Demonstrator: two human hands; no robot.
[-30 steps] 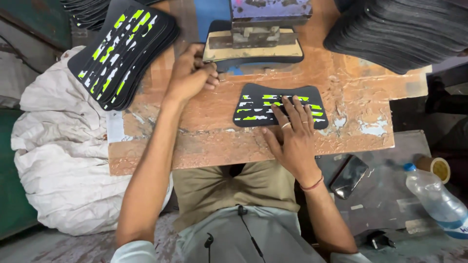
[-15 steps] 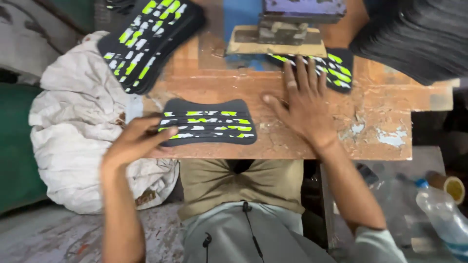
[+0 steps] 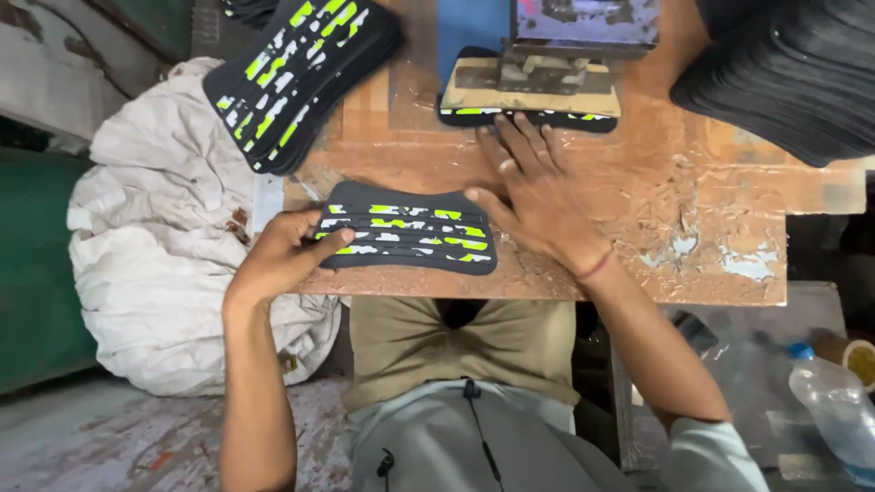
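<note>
My left hand [image 3: 278, 260] pinches the left end of the black patterned piece [image 3: 408, 238], long axis left-right on the counter [image 3: 638, 210]; my right hand [image 3: 538, 196] lies spread, flat, just right.

Soft, even light, bright enough to see well. No hard shadows on the bench [image 3: 638, 210], only a dark patch under its near edge. Dim at the right edge and in the top right corner. Slightly blurry all over, maybe from head movement. Neon stripes on the black pad [image 3: 410, 239] glowing bright. Faint shine on the plastic bottle [image 3: 834, 410].
</note>
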